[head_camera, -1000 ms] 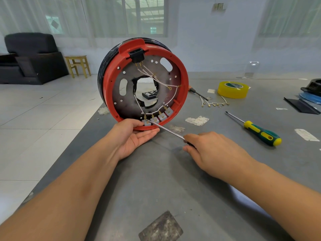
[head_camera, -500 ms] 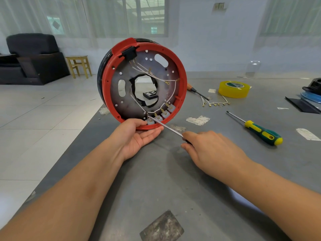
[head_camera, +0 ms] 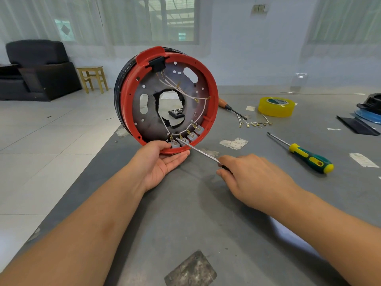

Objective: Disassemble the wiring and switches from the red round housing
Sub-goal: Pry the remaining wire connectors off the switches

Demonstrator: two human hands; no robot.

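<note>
- Grey and scuffed, our table point(head_camera: 206, 213) runs out toward a pale wall with curtained windows; white floor tiles lie off its left edge.
- We keep the red round housing point(head_camera: 168, 100) standing on its edge near the table's left side, its open face turned to us.
- Inside it, white wiring point(head_camera: 185, 89) runs from a black block at 12 o'clock across the dark plate to a row of small grey switches point(head_camera: 188, 138) along the rim between 5 and 6 o'clock.
- Our left hand point(head_camera: 162, 162) cradles the rim at 6 o'clock, palm up, fingers spread under it and thumb resting on the inner edge.
- Our right hand point(head_camera: 253, 178) curls round the handle of a screwdriver point(head_camera: 198, 150); its metal shaft slants up-left, and the tip touches the switches beside the left thumb.
- At 3 o'clock from the housing, well apart, lies a green-and-yellow screwdriver point(head_camera: 307, 156).
- Toward 2 o'clock sit a roll of yellow tape point(head_camera: 276, 107), a loose bundle of wires point(head_camera: 255, 122) and a wooden-handled tool point(head_camera: 228, 106).
- Across the floor at 10 o'clock we see a black armchair point(head_camera: 37, 69) and a small wooden stool point(head_camera: 92, 78).
</note>
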